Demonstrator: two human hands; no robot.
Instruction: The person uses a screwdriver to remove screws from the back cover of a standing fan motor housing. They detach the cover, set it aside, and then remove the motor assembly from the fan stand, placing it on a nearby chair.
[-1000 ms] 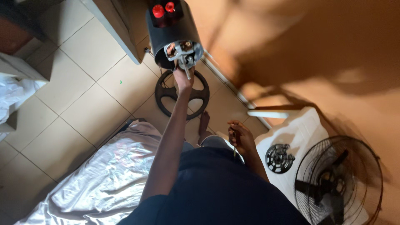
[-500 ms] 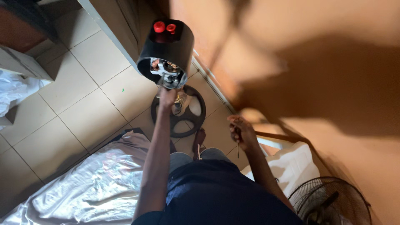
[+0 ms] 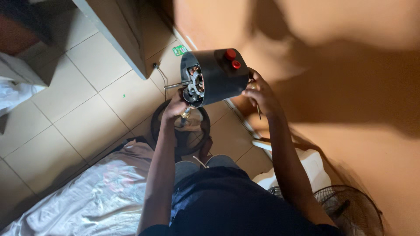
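Two hands now share the black fan motor housing (image 3: pixel 216 74), where half a second ago the left hand alone held it up by its metal end. The housing has turned: it lies on its side in the air in front of the person, well above the tiled floor (image 3: pixel 78 109), with the bare motor face and its shaft (image 3: pixel 175 85) pointing left and the two red knobs (image 3: pixel 232 59) on top. Judging by this, the holding has gone from a one-handed lift to a steadier two-handed grip.

Below it on the floor lies the round black fan base (image 3: pixel 162 126), partly hidden by the arm. A shiny pale sheet (image 3: pixel 87 196) is spread at lower left, and a wire fan guard (image 3: pixel 350 209) rests at lower right beside a white cloth (image 3: pixel 313 168).

Left hand (image 3: pixel 175 109): closed around the underside of the motor face, fingers curled on the metal. Right hand (image 3: pixel 258 94): pressed against the rear of the housing, fingers bent, with a thin dark tool (image 3: pixel 259 111) pinched in it, its tip pointing down.
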